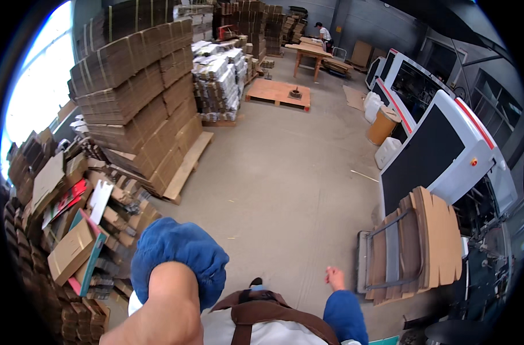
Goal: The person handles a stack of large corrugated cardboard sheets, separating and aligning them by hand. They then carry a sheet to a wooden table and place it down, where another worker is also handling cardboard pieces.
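My left arm is raised close to the camera, its blue sleeve cover (181, 253) bunched below the bare wrist. What shows of my left hand (164, 313) runs off the lower edge, and its fingers are hidden. Lower down on the right hangs my right hand (334, 278), small in view, its fingers curled in with no object visible in them. A blue cover (345, 316) wraps that forearm too. Nearest to the right hand, but apart from it, is a metal-framed cart (364, 261) loaded with brown cardboard sheets (440, 241) standing on edge. My brown apron (267, 313) shows below.
Tall strapped cardboard stacks (129, 86) stand on a wooden pallet (187, 167) at left, beside heaped boxes (72, 253). White machines (474, 138) line the right, near a brown drum (384, 125). Ahead lie a low pallet (273, 92), a wooden table (308, 50) and another person (324, 33).
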The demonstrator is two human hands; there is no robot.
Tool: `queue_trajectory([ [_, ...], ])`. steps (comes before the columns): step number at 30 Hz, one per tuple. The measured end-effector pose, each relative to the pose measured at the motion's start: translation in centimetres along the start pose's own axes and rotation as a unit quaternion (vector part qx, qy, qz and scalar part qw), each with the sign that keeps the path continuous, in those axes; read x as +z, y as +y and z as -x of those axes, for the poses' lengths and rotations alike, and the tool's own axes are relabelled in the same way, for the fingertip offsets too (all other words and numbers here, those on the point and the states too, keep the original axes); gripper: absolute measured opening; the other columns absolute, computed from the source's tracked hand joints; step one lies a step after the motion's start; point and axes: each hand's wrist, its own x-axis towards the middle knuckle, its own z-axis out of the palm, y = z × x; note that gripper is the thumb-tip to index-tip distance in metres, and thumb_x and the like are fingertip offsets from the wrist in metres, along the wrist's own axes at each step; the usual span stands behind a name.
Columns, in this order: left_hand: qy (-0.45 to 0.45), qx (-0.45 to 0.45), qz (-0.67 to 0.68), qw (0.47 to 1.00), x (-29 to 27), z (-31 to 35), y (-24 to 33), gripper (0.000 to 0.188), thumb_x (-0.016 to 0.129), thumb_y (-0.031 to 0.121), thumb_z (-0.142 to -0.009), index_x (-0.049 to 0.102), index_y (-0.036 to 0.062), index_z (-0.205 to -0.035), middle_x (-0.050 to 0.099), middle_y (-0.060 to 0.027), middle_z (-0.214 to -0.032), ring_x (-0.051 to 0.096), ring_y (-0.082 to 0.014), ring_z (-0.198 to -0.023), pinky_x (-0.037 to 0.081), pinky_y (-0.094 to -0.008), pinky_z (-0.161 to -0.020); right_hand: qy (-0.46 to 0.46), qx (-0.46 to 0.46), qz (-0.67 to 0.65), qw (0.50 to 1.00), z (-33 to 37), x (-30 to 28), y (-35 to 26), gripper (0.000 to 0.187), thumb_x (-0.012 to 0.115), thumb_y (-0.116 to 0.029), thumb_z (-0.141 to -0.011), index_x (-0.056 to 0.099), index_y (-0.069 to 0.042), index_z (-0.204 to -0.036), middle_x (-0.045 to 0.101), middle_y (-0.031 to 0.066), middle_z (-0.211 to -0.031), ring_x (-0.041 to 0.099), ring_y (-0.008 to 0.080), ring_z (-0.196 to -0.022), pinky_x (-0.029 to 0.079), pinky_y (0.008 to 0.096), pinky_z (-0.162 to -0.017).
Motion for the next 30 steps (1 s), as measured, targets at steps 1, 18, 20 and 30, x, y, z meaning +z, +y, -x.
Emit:
queue_trajectory([
  [1,0.009,-0.005,0.021,1.000,-1.2,2.6,-3.3,0.010,0.052,-0.004,-0.088,0.052,0.0019,-0.080,0.056,-0.0019,-0.092,0.059,-0.0164,-0.091,0.051,-0.0334,-0.090,-0.010,0.024,0.019,0.999,-0.8,0.0,3.0,0.037,0.055,-0.032,-0.099,0.066,0.001,-0.086,0.063,0.0113,-0.057,0.061,0.0174,-0.047,0.050,0.0336,-0.047],
  [18,-0.506,-0.849,-0.130,0.075,-27.8,85.6,6.2,0.029,0.056,0.033,-0.091,0.069,0.0074,-0.093,0.069,-0.0176,-0.097,0.066,-0.0379,-0.092,0.052,-0.0468,-0.082,-0.107,0.061,0.397,0.909,-35.9,-11.5,7.9,0.029,0.066,-0.035,-0.084,0.068,-0.009,-0.071,0.071,0.0136,-0.073,0.070,0.0256,-0.073,0.052,0.0421,-0.062],
  [20,-0.673,-0.713,0.110,0.161,-32.7,83.0,10.6,0.023,0.058,0.028,-0.085,0.071,0.0101,-0.079,0.071,-0.0123,-0.084,0.069,-0.0331,-0.084,0.056,-0.0424,-0.076,-0.065,-0.049,0.379,0.922,-52.1,-14.8,3.0,0.031,0.062,-0.032,-0.087,0.067,-0.007,-0.069,0.069,0.0119,-0.067,0.067,0.0245,-0.062,0.050,0.0430,-0.056],
  [30,-0.434,-0.852,-0.108,-0.272,-43.6,82.3,3.9,0.024,0.059,0.033,-0.088,0.073,0.0144,-0.089,0.073,-0.0099,-0.091,0.068,-0.0288,-0.086,0.054,-0.0433,-0.076,-0.050,-0.100,0.028,0.993,-97.8,-12.5,-41.1,0.036,0.058,-0.031,-0.096,0.066,0.003,-0.088,0.066,0.0110,-0.065,0.064,0.0177,-0.057,0.052,0.0344,-0.056],
])
